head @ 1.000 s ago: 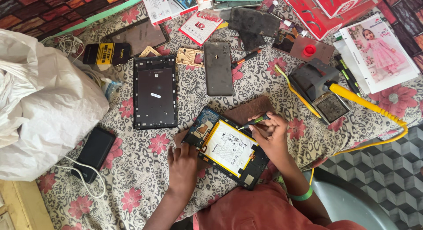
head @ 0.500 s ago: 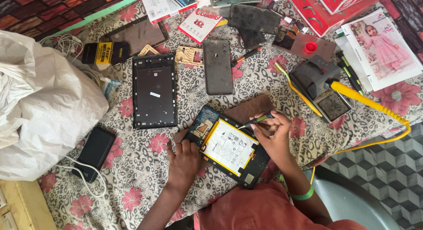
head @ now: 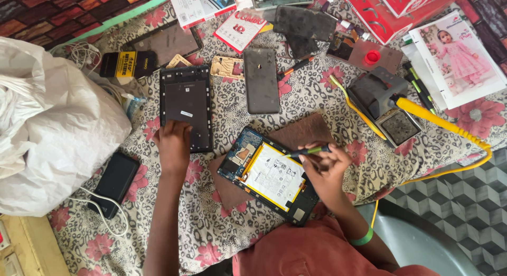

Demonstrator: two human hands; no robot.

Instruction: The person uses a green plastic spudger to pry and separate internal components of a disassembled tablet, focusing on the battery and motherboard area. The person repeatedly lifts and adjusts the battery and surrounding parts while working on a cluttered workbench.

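Green screwdriver (head: 309, 150) pinched in right fingers (head: 317, 161).

Right hand (head: 326, 170) holds a screwdriver (head: 309, 151) over the opened tablet (head: 266, 174); left hand (head: 173, 144) touches the dark back cover (head: 186, 104).

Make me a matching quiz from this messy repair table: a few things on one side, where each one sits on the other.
Things:
1. screwdriver
2. black back frame
3. opened tablet
4. white bag

Places:
A. on the brown mat
B. far left of the table
C. under the left hand
D. held in the right hand

Pairs: 1-D, 2-C, 3-A, 4-B
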